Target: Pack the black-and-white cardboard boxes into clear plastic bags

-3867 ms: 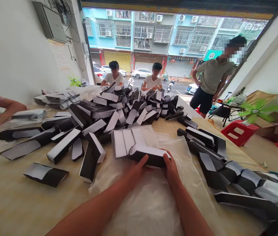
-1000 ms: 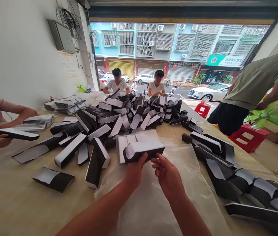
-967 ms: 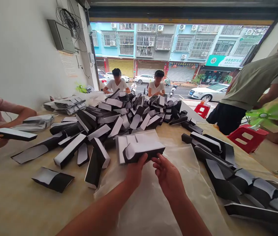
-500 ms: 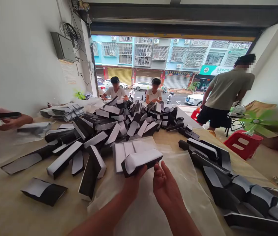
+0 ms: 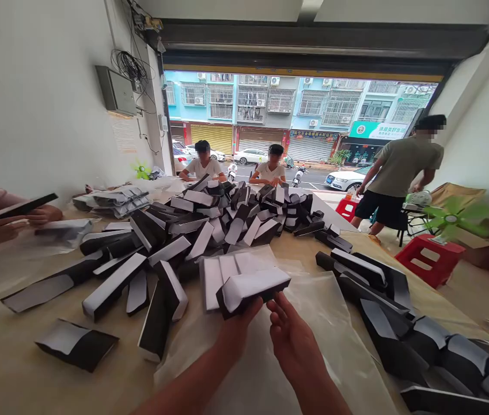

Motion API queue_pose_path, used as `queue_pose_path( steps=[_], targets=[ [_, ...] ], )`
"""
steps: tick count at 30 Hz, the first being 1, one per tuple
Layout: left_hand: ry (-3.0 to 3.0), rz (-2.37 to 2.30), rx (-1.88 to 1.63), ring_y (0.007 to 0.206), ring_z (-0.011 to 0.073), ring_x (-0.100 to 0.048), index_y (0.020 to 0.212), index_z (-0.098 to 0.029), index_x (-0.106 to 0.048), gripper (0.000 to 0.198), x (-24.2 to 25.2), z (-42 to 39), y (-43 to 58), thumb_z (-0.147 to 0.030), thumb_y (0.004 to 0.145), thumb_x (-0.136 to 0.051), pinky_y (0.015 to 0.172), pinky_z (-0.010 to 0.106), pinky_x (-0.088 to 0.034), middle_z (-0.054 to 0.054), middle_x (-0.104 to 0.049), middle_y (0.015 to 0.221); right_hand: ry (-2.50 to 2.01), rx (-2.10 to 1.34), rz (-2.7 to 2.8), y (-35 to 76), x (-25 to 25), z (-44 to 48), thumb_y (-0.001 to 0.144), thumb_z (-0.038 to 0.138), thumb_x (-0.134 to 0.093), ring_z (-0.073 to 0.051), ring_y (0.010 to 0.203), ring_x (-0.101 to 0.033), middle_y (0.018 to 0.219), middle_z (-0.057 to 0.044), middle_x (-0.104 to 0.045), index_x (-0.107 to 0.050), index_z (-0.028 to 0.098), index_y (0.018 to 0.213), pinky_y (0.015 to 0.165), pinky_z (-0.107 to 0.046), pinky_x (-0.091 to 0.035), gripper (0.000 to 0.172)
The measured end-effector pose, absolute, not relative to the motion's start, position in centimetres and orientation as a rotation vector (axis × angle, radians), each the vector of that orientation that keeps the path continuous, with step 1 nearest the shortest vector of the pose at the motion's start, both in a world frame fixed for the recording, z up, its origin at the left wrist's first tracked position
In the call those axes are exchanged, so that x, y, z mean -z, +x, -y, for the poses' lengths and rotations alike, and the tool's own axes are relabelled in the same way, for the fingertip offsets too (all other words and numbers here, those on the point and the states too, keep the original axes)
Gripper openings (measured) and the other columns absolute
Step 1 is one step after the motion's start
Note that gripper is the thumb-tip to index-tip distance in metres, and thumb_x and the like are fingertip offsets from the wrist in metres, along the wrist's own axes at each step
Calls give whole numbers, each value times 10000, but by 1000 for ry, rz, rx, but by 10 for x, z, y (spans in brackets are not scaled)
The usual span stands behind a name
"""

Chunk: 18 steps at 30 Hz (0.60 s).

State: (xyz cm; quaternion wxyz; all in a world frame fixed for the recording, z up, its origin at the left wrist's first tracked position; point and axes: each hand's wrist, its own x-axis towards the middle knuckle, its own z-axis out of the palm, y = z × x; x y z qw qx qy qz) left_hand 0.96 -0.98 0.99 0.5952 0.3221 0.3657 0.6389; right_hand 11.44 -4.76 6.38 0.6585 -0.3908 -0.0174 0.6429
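Observation:
A long black box with a white top face [image 5: 258,283] rests in my left hand [image 5: 236,329], whose fingers are partly hidden beneath it. My right hand [image 5: 291,329] is at the box's right end, its fingers partly spread and the fingertips at or very near the lower edge; whether they touch, I cannot tell. Just behind the box, several white-faced boxes [image 5: 215,281] lie side by side in a clear plastic bag. Under both hands spreads a translucent plastic sheet or bag [image 5: 322,302] on the tabletop [image 5: 136,383].
A large heap of black and white boxes [image 5: 201,233] covers the table's middle. More boxes [image 5: 417,340] lie along the right. At left, a co-worker's hands hold a black box [image 5: 26,206]. Wrapped bundles [image 5: 117,199] lie behind. Two people sit opposite; another stands near a red stool [image 5: 432,259].
My right hand's fingers have moved up closer to the box's right end. The co-worker's black box at left has tilted upward. The standing person's arms have shifted.

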Motion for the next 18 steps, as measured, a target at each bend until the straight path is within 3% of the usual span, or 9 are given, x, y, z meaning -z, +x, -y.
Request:
queue_pose_path(
  steps=[6, 10, 13, 18],
  targets=[
    [901, -687, -1441, 1266, 344, -559, 1152, -204, -696, 654, -13, 12, 10, -450, 579, -893, 1137, 472, -387, 112, -720, 1157, -877, -1469, -27, 124, -71, 45, 835, 252, -759, -33, 437, -600, 642, 18, -691, -692, 134, 941, 398, -78, -484, 171],
    [955, -689, -1475, 1289, 317, -542, 1238, -211, -645, 692, -7, 11, 12, -462, 631, -862, 1159, 453, -355, 115, -691, 1220, -873, -1479, -37, 125, -75, 46, 892, 246, -698, -30, 429, -591, 617, 19, -679, -683, 122, 940, 402, -74, -488, 134],
    [908, -792, -1515, 1282, 310, -547, 1191, -221, -661, 614, -1, 10, 11, -465, 658, -842, 1145, 450, -373, 94, -709, 1165, -843, -1504, -5, 124, -75, 47, 849, 243, -747, -30, 442, -592, 619, 25, -680, -682, 137, 930, 404, -67, -487, 148],
    [776, -894, -1522, 1202, 312, -598, 1008, -223, -709, 495, 1, 10, 12, -419, 590, -885, 1095, 451, -418, 84, -738, 1049, -812, -1550, -34, 122, -76, 48, 859, 196, -724, -30, 424, -576, 599, 27, -674, -653, 166, 856, 382, -63, -462, 78]
  ],
)
